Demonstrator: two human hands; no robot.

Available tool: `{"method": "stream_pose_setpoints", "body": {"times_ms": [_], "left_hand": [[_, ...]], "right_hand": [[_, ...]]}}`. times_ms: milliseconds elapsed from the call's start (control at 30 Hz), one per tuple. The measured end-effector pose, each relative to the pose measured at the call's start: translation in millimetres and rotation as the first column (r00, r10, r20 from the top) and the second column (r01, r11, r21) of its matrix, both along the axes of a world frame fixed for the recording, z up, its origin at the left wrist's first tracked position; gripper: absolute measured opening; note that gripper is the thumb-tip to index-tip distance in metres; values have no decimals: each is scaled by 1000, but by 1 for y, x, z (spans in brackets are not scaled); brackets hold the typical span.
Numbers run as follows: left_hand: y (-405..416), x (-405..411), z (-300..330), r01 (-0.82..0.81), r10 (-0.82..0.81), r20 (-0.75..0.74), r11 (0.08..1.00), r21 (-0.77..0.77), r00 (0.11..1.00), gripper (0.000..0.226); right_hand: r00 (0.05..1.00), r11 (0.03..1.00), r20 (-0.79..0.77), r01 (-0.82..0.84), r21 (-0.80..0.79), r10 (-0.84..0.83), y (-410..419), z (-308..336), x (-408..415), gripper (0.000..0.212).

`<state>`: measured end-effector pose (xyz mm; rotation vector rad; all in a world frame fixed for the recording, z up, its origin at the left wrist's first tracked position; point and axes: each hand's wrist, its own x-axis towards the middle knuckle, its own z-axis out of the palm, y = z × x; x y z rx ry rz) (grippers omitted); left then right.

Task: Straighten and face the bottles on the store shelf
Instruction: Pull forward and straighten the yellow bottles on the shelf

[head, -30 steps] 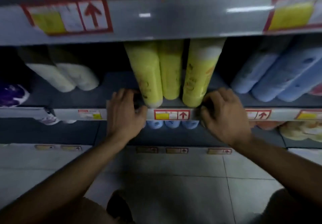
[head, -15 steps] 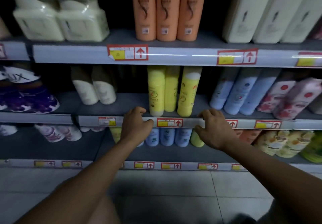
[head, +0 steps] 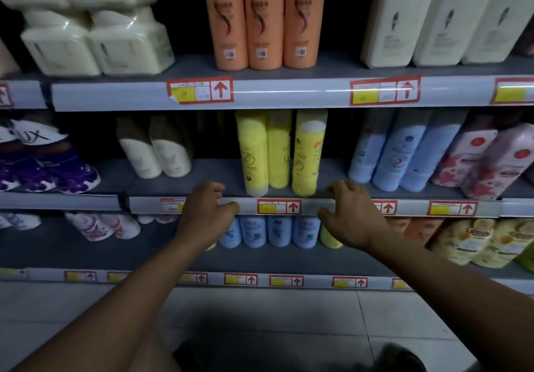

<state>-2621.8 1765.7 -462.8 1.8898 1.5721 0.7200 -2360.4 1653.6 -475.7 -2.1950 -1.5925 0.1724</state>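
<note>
Yellow bottles (head: 278, 152) at shelf edge (head: 306, 207) | both hands empty, flanking

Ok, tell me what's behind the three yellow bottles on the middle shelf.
Behind the yellow bottles only dark shelf space shows; the gaps between them reveal nothing. Whether more bottles stand further back cannot be told: the front row and shadow cover it.
</note>
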Motion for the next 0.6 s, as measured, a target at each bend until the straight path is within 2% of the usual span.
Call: {"method": "stream_pose_setpoints", "body": {"times_ms": [100,200,433,600], "left_hand": [[21,9,-9,15,-14,20,999,-53,1000,56],[38,21,-13,37,-26,122,995,-93,992,60],[49,46,-23,143,-141,209,990,6,968,69],[46,50,-24,128,-142,270,989,69,952,76]], "right_hand": [[998,998,-47,34,53,-31,26,-6,5,53],[995,993,-88,59,103,-50,40,-9,10,56],[983,984,-185,52,173,-19,56,-17,13,60],[966,973,-259,64,220,-5,59,-13,9,57]]}}
